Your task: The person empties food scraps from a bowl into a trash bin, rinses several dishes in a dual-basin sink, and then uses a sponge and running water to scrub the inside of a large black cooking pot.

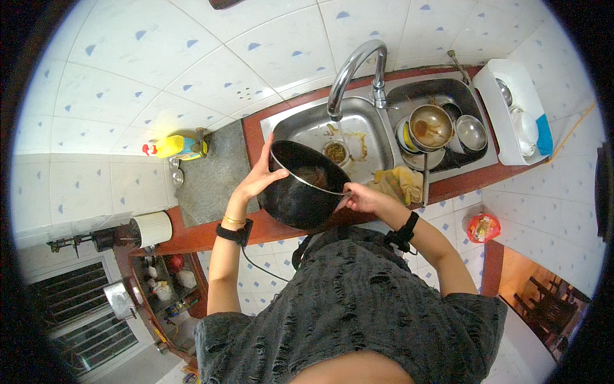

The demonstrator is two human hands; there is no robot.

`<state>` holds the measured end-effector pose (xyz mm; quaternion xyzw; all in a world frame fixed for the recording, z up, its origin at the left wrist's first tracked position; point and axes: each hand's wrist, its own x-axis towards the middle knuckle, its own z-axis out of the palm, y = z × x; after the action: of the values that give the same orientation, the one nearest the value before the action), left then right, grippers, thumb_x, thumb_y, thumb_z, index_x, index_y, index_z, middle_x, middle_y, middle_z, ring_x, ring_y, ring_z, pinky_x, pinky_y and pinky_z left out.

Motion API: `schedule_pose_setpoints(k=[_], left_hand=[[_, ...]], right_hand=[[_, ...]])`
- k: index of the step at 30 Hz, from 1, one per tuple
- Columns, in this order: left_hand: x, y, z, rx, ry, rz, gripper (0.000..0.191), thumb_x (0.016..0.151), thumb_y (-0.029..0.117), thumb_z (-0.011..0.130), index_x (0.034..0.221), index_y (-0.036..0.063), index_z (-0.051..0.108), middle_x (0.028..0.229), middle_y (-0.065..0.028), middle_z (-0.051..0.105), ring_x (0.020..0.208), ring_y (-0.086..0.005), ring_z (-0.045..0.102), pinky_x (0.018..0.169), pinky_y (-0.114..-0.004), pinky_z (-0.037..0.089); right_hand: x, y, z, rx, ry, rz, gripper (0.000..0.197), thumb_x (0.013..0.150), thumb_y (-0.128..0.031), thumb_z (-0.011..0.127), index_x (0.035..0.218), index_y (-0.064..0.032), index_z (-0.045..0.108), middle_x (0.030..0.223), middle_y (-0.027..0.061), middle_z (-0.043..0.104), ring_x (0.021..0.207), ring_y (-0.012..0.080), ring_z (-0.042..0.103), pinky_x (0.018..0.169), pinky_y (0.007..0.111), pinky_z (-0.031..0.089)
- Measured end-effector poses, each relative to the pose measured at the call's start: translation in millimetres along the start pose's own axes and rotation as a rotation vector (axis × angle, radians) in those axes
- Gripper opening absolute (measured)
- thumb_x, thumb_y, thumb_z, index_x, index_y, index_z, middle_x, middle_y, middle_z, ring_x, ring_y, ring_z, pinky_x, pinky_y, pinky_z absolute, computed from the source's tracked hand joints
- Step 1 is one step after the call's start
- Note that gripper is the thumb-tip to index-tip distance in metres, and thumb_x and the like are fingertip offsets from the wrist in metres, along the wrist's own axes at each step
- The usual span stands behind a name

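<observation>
A deep black pan (293, 201) is tilted over the front edge of the left sink basin (307, 117), its mouth facing the basin. My left hand (259, 178) holds the pan's left side, with the thumb over the rim and the fingers along the outer wall. At the right, my right hand (360, 197) grips the rim, and its fingertips are partly hidden. Brown residue shows inside the pan. Water runs from the chrome faucet (357, 72) into the basin, where brown food scraps lie around the drain strainer (336, 152).
Stacked dirty bowls (430, 127) fill the right basin. A yellowish cloth (398, 185) lies on the sink's front edge. A white dish bin (489, 96) stands far right. On the left, a yellow spray bottle (170, 146) stands beside a grey stone slab (216, 177).
</observation>
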<state>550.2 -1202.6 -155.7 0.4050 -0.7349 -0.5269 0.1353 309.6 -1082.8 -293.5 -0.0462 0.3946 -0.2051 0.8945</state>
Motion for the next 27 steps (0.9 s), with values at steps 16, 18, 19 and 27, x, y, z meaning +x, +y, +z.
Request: schedule_pose_setpoints(k=[16,18,19,27], left_hand=[[55.5,18.0,3.1,0.242,-0.079,-0.162,0.088,0.071,0.052,0.056,0.131,0.0049,0.013,0.127,-0.0212,0.028,0.119,-0.0281,0.028,0.097,-0.032,0.023],[61.0,24.1,4.5,0.331,-0.091,-0.208,0.087,0.07,0.058,0.053,0.13,0.0059,0.017,0.12,-0.0226,0.038,0.113,-0.0299,0.038,0.094,-0.034,0.028],[63.6,28.1,5.1,0.333,-0.09,-0.206,0.087,0.07,0.058,0.053,0.13,0.0059,0.017,0.12,-0.0226,0.038,0.113,-0.0299,0.038,0.094,-0.034,0.028],[52.5,62.6,-7.7,0.471,-0.205,-0.133,0.05,0.062,0.05,0.066,0.076,0.0028,0.056,0.07,-0.0077,0.056,0.067,-0.0141,0.051,0.06,-0.028,0.042]], right_hand=[[13.6,-1.3,-12.7,0.333,-0.103,0.116,0.029,0.084,-0.03,0.035,0.092,-0.0048,0.049,0.099,0.0358,0.047,0.037,0.002,0.029,0.028,0.012,0.026],[11.6,-2.5,-13.8,0.465,-0.159,0.241,0.028,0.084,-0.029,0.036,0.089,-0.0045,0.05,0.102,0.0359,0.046,0.036,0.0018,0.029,0.027,0.012,0.025],[10.6,-2.8,-13.5,0.508,-0.177,0.282,0.028,0.084,-0.028,0.036,0.089,-0.0044,0.05,0.103,0.0359,0.045,0.035,0.0018,0.029,0.027,0.012,0.024],[-3.1,1.6,-16.3,0.296,-0.094,0.048,0.019,0.075,-0.018,0.045,0.079,0.0002,0.046,0.06,0.006,0.047,0.04,0.0067,0.032,0.03,0.015,0.025]])
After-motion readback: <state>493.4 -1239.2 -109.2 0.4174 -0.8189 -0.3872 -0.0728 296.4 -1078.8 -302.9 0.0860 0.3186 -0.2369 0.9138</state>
